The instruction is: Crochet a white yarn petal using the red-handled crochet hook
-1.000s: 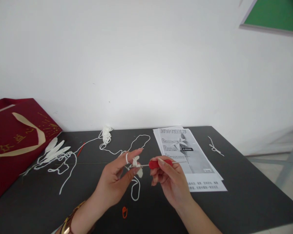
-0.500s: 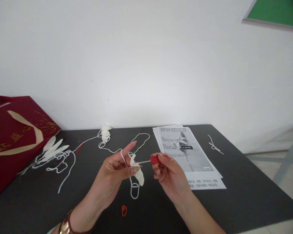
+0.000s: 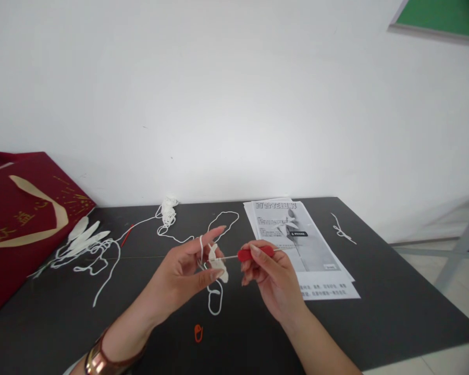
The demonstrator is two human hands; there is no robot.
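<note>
My left hand [image 3: 187, 271] pinches a small white crochet piece [image 3: 221, 273] between thumb and fingers, its index finger raised with white yarn [image 3: 202, 247] looped around it. In my right hand [image 3: 271, 276] is a crochet hook [image 3: 254, 254] with a red handle, and its thin metal shaft reaches left to the crochet piece. Whether the hook's tip sits inside a stitch is hidden by the left fingers. A loop of yarn [image 3: 214, 303] hangs below the piece. On the table beneath lies an orange stitch marker [image 3: 198, 333].
A dark red bag [image 3: 31, 219] stands at the left, with several white crocheted petals [image 3: 86, 237] and loose yarn beside it. A yarn bundle [image 3: 169, 211] lies near the wall. Printed sheets [image 3: 320, 284] and a short yarn scrap [image 3: 342, 230] lie to the right on the black table [image 3: 394, 312].
The right hand has turned the hook, showing more of its red handle, and shifted slightly left. The crochet piece has tilted, and the raised left index finger has moved slightly right.
</note>
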